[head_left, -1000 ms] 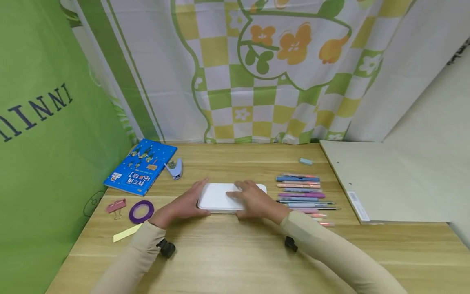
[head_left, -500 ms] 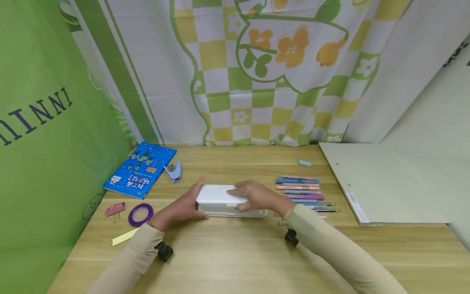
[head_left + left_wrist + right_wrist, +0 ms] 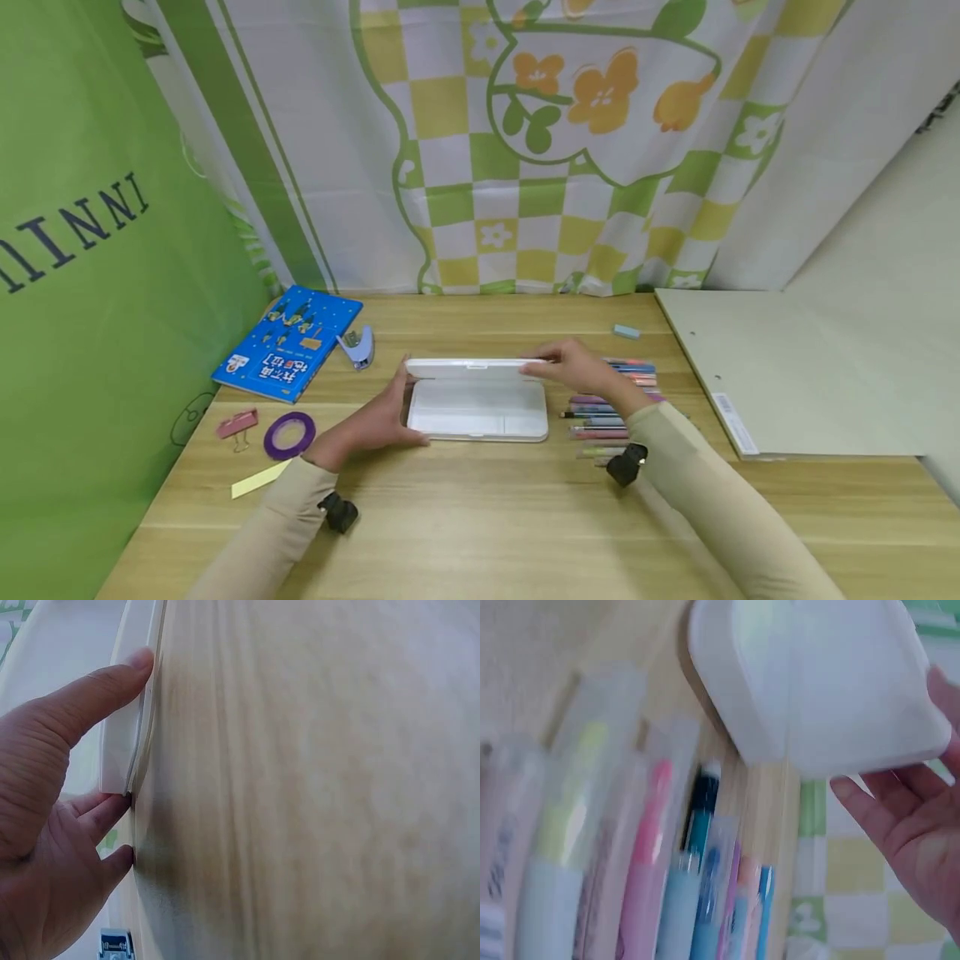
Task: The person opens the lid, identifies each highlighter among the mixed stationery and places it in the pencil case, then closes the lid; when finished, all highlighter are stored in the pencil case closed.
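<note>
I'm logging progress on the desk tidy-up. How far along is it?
Done: the white case is open and looks empty. In hand: the left hand steadies its base, the right hand holds the lid up. Left: the pens lie beside it on the table.

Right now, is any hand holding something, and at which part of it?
The right hand holds the raised lid of the white plastic pencil case at its right end. The left hand steadies the case's left end, thumb on its edge.

On the table (image 3: 480, 517) — one white case (image 3: 480, 410), one blue book (image 3: 288, 340), one stapler (image 3: 357, 345), one purple tape ring (image 3: 288, 434), one pink clip (image 3: 236, 423), one eraser (image 3: 626, 332); pens (image 3: 611, 400) right of the case — count unclear.
</note>
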`<state>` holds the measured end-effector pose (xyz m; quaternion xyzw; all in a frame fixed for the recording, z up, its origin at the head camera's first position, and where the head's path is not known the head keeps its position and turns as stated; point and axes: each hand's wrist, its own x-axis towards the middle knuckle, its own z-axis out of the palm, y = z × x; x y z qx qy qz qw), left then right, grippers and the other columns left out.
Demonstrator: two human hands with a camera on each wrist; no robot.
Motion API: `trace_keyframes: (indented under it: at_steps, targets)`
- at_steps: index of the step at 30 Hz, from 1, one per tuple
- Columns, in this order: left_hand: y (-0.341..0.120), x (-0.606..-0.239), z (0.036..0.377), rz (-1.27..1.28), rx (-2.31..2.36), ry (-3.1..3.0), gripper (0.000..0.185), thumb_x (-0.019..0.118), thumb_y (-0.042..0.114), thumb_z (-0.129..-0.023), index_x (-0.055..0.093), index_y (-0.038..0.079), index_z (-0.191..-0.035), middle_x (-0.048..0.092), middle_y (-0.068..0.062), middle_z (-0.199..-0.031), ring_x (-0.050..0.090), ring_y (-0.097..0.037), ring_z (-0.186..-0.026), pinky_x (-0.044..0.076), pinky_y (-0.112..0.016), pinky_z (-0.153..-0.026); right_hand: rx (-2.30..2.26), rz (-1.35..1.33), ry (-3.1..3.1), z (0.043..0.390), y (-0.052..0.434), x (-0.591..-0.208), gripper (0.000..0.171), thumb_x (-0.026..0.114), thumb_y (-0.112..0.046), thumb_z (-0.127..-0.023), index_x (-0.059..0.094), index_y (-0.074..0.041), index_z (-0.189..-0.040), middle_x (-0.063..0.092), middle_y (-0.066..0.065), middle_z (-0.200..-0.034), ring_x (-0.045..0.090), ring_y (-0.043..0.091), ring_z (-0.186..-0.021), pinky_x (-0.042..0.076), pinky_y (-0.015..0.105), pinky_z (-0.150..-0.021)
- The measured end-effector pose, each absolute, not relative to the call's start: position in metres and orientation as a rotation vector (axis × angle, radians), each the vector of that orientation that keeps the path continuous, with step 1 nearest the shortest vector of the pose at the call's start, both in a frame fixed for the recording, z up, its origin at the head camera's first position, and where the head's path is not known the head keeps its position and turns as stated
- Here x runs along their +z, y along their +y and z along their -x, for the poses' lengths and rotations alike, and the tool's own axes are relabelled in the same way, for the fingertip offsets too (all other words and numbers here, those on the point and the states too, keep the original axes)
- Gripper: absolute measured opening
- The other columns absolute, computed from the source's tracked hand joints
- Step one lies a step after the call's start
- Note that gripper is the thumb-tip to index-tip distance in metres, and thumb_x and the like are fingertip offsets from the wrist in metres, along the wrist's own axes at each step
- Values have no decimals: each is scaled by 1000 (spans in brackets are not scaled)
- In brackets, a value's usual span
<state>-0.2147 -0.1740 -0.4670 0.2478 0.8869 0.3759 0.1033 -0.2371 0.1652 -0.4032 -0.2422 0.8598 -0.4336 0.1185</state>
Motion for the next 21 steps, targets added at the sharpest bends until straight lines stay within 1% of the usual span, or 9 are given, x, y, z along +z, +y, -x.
trace_keyframes:
  at_steps: [1, 4, 7, 8, 10, 12, 15, 17, 21]
  targets:
    - [-174, -467, 215, -737, 1121, 2615, 137, 89, 29, -63, -17, 1, -147, 40, -23, -139, 37, -34, -131, 24, -47, -110, -1311, 621, 2518, 239, 169, -402, 41, 62, -33, -91, 65, -5, -121, 62, 16, -121, 60, 30, -108, 49, 43, -89]
    - [-173, -467, 215, -750, 1128, 2615, 139, 89, 27, -62, -18, 2, -147, 39, -21, -139, 36, -33, -131, 23, -47, -110, -1456, 397, 2482, 246, 179, -405, 47, 56, -36, -95, 60, -2, -126, 60, 21, -122, 58, 37, -109, 47, 47, -92]
    - [-172, -466, 215, -762, 1100, 2618, 138, 89, 27, -63, -17, 0, -147, 39, -19, -138, 36, -31, -131, 23, -47, -111, -1567, 261, 2446, 253, 182, -412, 46, 53, -32, -97, 57, 3, -127, 61, 24, -116, 58, 39, -107, 47, 47, -92]
    - [-172, -466, 215, -765, 1086, 2619, 136, 88, 28, -64, -15, -1, -148, 39, -19, -138, 35, -31, -131, 23, -47, -111, -1579, 229, 2450, 255, 183, -415, 45, 53, -30, -97, 57, 4, -127, 62, 25, -114, 59, 39, -106, 48, 46, -90]
    - [-172, -466, 215, -754, 1038, 2626, 133, 87, 32, -66, -11, -2, -148, 33, -20, -143, 31, -31, -134, 23, -47, -111, -1596, 179, 2461, 258, 182, -420, 42, 53, -27, -98, 59, 6, -123, 64, 25, -109, 61, 37, -102, 50, 44, -87]
    - [-172, -465, 215, -739, 999, 2623, 129, 86, 35, -67, -7, -3, -149, 25, -22, -148, 25, -33, -137, 22, -47, -111, -1591, 127, 2484, 260, 181, -423, 39, 53, -26, -98, 62, 5, -120, 66, 24, -106, 62, 35, -98, 52, 42, -83]
    - [-172, -463, 216, -702, 953, 2617, 127, 85, 38, -68, -5, 0, -150, 10, -24, -154, 15, -36, -141, 20, -47, -112, -1572, 70, 2511, 262, 177, -426, 38, 54, -27, -97, 64, 4, -118, 67, 22, -102, 64, 31, -92, 53, 39, -79]
    - [-173, -463, 216, -690, 941, 2614, 127, 85, 38, -68, -5, 2, -151, 9, -24, -154, 15, -36, -141, 20, -47, -112, -1573, 49, 2518, 263, 175, -428, 38, 54, -27, -97, 64, 3, -117, 67, 22, -100, 65, 31, -90, 54, 39, -77]
    - [-173, -463, 215, -691, 939, 2621, 127, 84, 39, -68, -4, 0, -150, 13, -26, -153, 18, -38, -140, 21, -49, -111, -1576, 32, 2512, 261, 174, -428, 38, 55, -29, -97, 65, 2, -117, 68, 21, -99, 64, 31, -89, 53, 40, -77]
